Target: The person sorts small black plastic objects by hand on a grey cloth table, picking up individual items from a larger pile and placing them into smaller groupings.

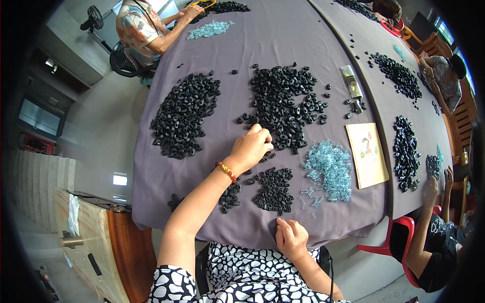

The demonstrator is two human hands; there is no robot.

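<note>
My left hand (pixel 251 147), with a red and gold bead bracelet on its wrist, reaches to the near left edge of a large heap of small black plastic parts (pixel 283 88). Its fingers are curled, and what they hold is hidden. At the table's near edge my right hand (pixel 292 238) is closed, with something dark partly showing at its fingers, too small to name. Just beyond it lies a smaller pile of black parts (pixel 273 190), and another small black pile (pixel 230 197) lies under my left forearm. Light blue coil springs (pixel 331 171) are heaped to the right.
A long black heap (pixel 186 116) covers the left of the grey tablecloth (pixel 232 108). To the right lie a light-coloured booklet (pixel 367 155) and a small silvery object (pixel 351 82). Several people sit around the table, with more black heaps. A red chair (pixel 399 240) stands at right.
</note>
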